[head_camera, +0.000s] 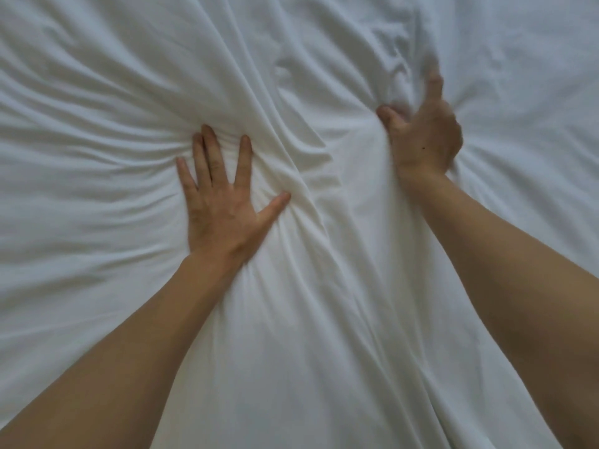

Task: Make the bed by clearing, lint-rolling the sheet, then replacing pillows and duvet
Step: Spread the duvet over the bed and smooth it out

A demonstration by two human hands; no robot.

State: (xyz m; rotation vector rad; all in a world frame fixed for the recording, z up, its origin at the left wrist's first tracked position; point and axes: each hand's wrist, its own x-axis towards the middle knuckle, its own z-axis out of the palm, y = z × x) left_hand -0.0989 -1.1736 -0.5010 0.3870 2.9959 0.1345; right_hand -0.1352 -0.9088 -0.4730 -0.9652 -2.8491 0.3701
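Note:
White bedding point(308, 319) fills the whole head view, creased in folds that fan out from both hands; whether it is the sheet or the duvet I cannot tell. My left hand point(223, 196) lies flat on it left of centre, fingers spread and straight, pressing the fabric down. My right hand point(421, 131) is higher and to the right, its fingers curled into a bunch of the fabric, thumb at the left, one finger pointing up. Creases gather tightly at that grip. Both bare forearms reach in from the bottom corners.
Crumpled small wrinkles point(398, 50) sit just above the right hand. No pillow, lint roller or bed edge is in view.

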